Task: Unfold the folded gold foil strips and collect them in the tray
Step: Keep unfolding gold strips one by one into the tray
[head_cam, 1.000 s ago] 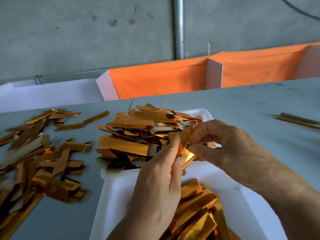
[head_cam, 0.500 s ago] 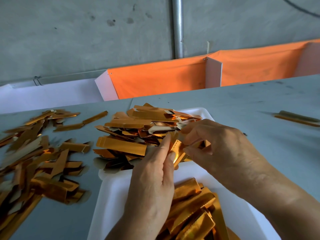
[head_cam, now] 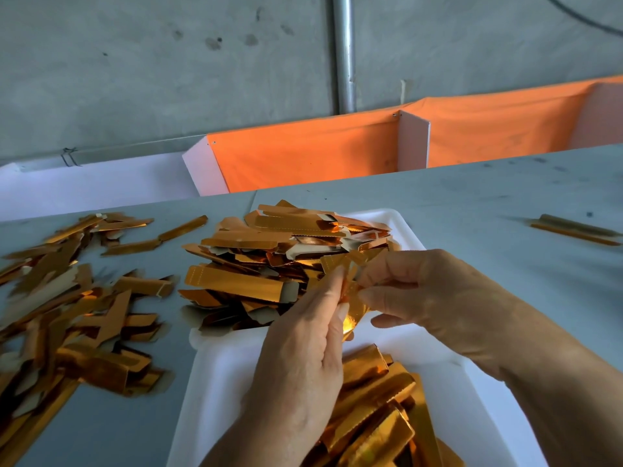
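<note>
While above white tray point(head_cam: 438, 372), left hand point(head_cam: 303, 348), right hand point(head_cam: 435, 294) fingers pinch gold foil strip point(head_cam: 352, 298).

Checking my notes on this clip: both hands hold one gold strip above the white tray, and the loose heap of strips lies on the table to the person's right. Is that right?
Not quite. The head view shows the loose heap on the table to the person's left, not right. The rest holds: the left hand and right hand hold one gold strip above the white tray.
</note>
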### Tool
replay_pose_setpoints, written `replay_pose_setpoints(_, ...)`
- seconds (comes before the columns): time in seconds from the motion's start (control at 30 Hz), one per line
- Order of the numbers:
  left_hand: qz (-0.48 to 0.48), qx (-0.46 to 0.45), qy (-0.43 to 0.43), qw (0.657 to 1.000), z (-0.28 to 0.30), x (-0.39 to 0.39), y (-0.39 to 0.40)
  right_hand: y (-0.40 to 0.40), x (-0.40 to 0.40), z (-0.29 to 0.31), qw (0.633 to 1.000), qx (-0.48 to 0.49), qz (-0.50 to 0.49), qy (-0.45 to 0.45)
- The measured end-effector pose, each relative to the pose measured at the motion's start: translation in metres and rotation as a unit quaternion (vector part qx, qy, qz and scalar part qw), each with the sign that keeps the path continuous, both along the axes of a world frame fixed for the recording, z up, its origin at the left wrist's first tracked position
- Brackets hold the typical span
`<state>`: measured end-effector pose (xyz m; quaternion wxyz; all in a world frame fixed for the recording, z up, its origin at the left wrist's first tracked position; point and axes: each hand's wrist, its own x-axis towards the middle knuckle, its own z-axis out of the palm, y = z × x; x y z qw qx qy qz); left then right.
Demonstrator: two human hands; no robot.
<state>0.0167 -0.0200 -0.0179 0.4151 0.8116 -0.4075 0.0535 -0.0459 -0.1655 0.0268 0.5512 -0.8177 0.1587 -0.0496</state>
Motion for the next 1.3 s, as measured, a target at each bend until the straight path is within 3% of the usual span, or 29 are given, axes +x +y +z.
replay_pose_setpoints(0.2, -0.009, 0.002, -0.012, 1.000, -0.001, 0.000, 0.000, 0.001, 0.001, -0.004, 0.999, 0.027, 0.034, 0.003)
replay_pose_setpoints(0.4, -0.029, 0.017, -0.017, 0.999, 0.001, -0.004, -0.001, -0.001, -0.002, -0.005, 0.989, 0.138, 0.050, -0.022)
replay_pose_setpoints(0.6, -0.001, 0.056, -0.071, 0.996, 0.000, -0.007, 0.000, -0.007, -0.003, -0.007, 0.983, 0.169, 0.059, -0.037)
replay_pose_setpoints(0.97, -0.056, -0.024, 0.029, 0.998, 0.004, -0.003, -0.001, -0.018, -0.005, -0.004, 0.986, 0.130, 0.079, -0.067)
replay_pose_setpoints(1.3, -0.040, 0.067, 0.045, 0.996, 0.004, 0.000, 0.002, -0.016, -0.003, 0.000, 0.997, 0.020, 0.059, -0.055)
